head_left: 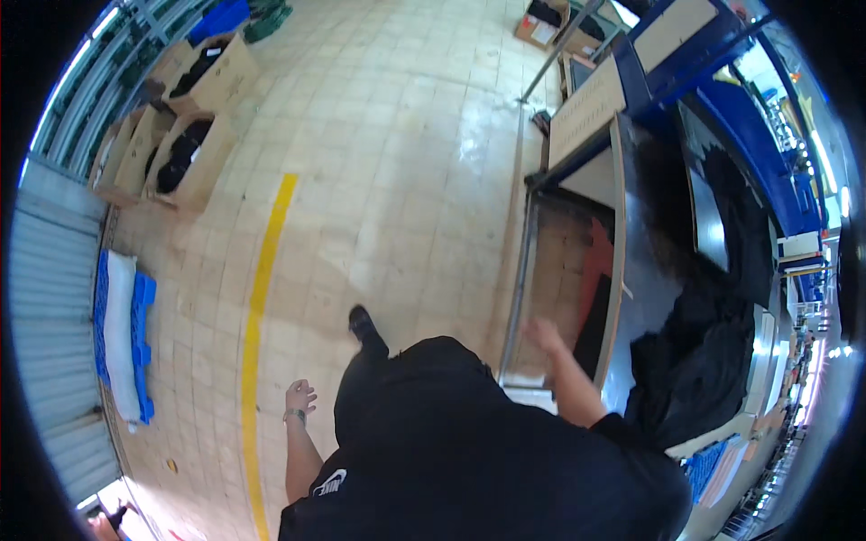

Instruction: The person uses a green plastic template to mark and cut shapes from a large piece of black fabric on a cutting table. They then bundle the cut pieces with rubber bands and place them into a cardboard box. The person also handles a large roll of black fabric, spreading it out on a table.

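Observation:
My left hand point(300, 397) hangs beside my body over the tiled floor point(379, 225), with a band at the wrist. Its fingers are loosely bent and apart, and nothing shows in them. On the other side, my right hand point(543, 334) is held out next to the metal-framed table point(618, 261). Motion smears its fingers, so I cannot make out whether they are bent or straight. A heap of black cloth point(695, 361) lies on that table, to the right of my right arm. One dark shoe point(361, 320) shows ahead of my body.
A yellow floor line point(263, 279) runs along my left. Past it, a blue pallet point(142, 334) with a white wrapped load point(121, 325) stands by the ribbed wall point(54, 316). Cardboard boxes point(212, 167) of dark goods are far left. A blue machine frame point(686, 54) rises far right.

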Tool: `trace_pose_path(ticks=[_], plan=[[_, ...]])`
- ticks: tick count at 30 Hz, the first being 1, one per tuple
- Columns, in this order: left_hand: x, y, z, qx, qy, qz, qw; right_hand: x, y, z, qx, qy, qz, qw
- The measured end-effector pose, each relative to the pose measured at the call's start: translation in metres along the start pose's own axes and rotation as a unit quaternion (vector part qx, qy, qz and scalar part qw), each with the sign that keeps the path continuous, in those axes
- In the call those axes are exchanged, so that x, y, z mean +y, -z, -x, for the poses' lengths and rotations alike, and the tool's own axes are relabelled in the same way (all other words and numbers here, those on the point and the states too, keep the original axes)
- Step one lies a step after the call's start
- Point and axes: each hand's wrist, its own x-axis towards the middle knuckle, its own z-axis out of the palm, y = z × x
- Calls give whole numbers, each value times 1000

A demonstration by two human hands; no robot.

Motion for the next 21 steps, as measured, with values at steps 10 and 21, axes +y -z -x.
trace_pose_path(ticks=[10,21], plan=[[488,-24,-206,-62,-204,-235,948,-73,-157,-7,-41,-363,-478,799],[778,-241,-197,-220,-180,-370,885,-195,188,-409,129,-166,-331,920]])
